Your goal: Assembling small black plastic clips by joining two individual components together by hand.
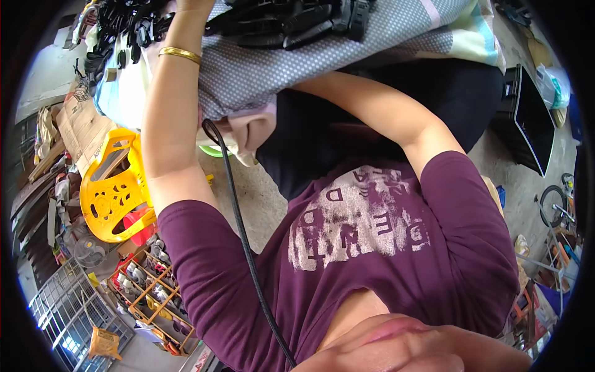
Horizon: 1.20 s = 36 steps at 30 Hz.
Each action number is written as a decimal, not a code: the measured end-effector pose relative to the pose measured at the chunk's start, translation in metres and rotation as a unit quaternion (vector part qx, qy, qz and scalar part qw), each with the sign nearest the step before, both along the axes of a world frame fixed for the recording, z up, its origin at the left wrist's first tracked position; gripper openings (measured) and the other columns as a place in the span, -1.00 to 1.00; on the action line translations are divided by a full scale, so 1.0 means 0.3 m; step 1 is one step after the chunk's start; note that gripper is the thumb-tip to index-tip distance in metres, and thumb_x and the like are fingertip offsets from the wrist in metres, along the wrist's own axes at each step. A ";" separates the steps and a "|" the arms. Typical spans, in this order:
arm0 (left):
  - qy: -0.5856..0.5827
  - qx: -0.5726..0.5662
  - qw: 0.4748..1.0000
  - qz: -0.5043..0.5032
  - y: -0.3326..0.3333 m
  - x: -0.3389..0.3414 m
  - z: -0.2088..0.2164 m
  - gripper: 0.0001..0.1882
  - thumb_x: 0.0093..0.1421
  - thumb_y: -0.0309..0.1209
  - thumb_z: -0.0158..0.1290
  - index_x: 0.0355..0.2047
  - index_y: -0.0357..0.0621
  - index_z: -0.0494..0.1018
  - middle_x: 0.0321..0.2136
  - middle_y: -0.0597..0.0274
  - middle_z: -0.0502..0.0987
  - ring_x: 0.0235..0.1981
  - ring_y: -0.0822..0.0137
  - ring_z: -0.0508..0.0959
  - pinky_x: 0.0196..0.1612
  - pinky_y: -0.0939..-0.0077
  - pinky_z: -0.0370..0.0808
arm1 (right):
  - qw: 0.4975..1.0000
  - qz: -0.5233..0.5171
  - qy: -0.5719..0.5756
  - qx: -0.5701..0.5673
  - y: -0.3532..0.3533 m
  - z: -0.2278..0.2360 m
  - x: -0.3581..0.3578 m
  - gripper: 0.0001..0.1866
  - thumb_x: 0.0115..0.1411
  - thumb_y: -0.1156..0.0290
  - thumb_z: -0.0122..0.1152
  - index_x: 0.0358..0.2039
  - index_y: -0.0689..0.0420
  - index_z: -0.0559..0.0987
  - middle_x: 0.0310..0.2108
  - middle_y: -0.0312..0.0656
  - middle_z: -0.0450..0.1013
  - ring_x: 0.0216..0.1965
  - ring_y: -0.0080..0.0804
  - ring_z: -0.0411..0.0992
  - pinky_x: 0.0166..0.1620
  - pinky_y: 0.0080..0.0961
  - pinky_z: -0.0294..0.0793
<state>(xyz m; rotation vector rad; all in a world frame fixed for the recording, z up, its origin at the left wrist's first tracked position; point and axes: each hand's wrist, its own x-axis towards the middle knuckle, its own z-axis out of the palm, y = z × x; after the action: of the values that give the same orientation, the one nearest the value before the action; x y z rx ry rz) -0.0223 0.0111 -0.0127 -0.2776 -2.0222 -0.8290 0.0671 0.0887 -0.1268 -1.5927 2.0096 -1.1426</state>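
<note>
My left forearm, with a gold bangle (180, 55) on it, reaches up to the top edge. Only the base of my left hand (195, 5) shows; its fingers are cut off by the frame. Just right of it, a heap of long, glossy black plastic pieces (297, 25) lies on a grey dotted cloth (260, 71). More black plastic pieces (133, 28) are bunched to the left of my wrist. My right forearm (353, 93) passes under the cloth's near edge, which hides my right hand and whatever it touches.
A black cable (238, 217) runs down past my chest. At the left stand a yellow plastic chair (114, 192), cardboard (83, 124) and a wooden rack of shoes (155, 288). On the right are a flat black screen-like panel (527, 124) and a bicycle (551, 204).
</note>
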 end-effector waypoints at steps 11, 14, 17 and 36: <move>-0.103 0.177 0.976 -0.069 -0.002 -0.060 0.017 -0.74 0.06 -0.52 0.17 -0.21 -0.30 0.48 -0.43 0.38 0.50 -0.42 0.61 0.40 -0.34 0.73 0.38 | 0.991 0.042 -0.023 0.122 0.240 -0.149 -0.146 -0.64 0.22 0.28 -0.12 -0.05 0.19 0.42 -0.07 -0.07 0.38 -0.04 -0.23 0.35 0.08 -0.39 0.28; -0.077 0.173 0.978 -0.083 -0.024 -0.049 0.031 -0.75 0.07 -0.52 0.16 -0.22 -0.30 0.48 -0.45 0.41 0.48 -0.45 0.63 0.38 -0.36 0.78 0.35 | 0.987 0.041 -0.024 0.155 0.450 -0.175 -0.148 -0.65 0.20 0.29 -0.10 -0.07 0.19 0.44 -0.09 -0.05 0.40 -0.05 -0.21 0.36 0.08 -0.37 0.29; -0.148 0.226 0.961 -0.068 -0.016 -0.013 0.060 -0.78 0.13 -0.49 0.10 -0.19 -0.26 0.46 -0.43 0.39 0.47 -0.44 0.61 0.41 -0.36 0.74 0.41 | 0.979 0.045 -0.030 0.195 0.573 -0.215 -0.121 -0.66 0.19 0.30 -0.08 -0.09 0.19 0.46 -0.10 -0.03 0.42 -0.06 -0.19 0.38 0.07 -0.36 0.30; -0.252 0.324 0.885 -0.220 0.001 0.052 0.009 -0.59 0.15 -0.42 0.07 0.02 -0.19 0.33 -0.20 0.13 0.42 -0.16 0.33 0.42 -0.06 0.50 0.37 | 0.926 -0.208 0.314 0.005 0.542 0.389 -0.576 -0.80 -0.03 0.39 0.27 -0.37 0.16 0.52 -0.43 -0.21 0.43 -0.45 -0.35 0.39 -0.32 -0.50 0.41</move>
<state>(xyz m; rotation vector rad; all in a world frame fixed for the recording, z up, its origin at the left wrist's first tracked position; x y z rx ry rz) -0.0068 0.0114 -0.0100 -0.1402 -2.0184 -1.9752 -0.1057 0.2512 -0.0101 -1.7272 2.8669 -0.7918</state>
